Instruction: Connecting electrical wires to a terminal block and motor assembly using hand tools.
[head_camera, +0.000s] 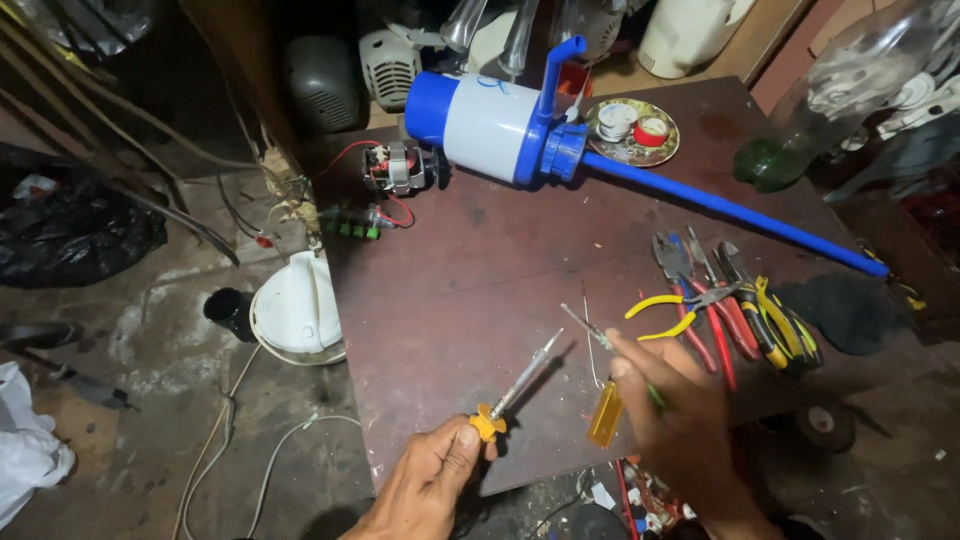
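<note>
Yellow-capped syringe-like tool (515, 385) pinched in left hand (432, 478) and thin green-handled probe (615, 350) gripped in right hand (680, 420), both held above dark surface (480, 270) beside pliers (720, 310); slippage judged possible, each grip being fingertip-only.

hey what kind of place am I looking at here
Most likely a small home repair workshop. A pile of pliers lies on the worn table, a bare electric motor sits with loose wires, and a blue and white water pump lies on its side.
</note>
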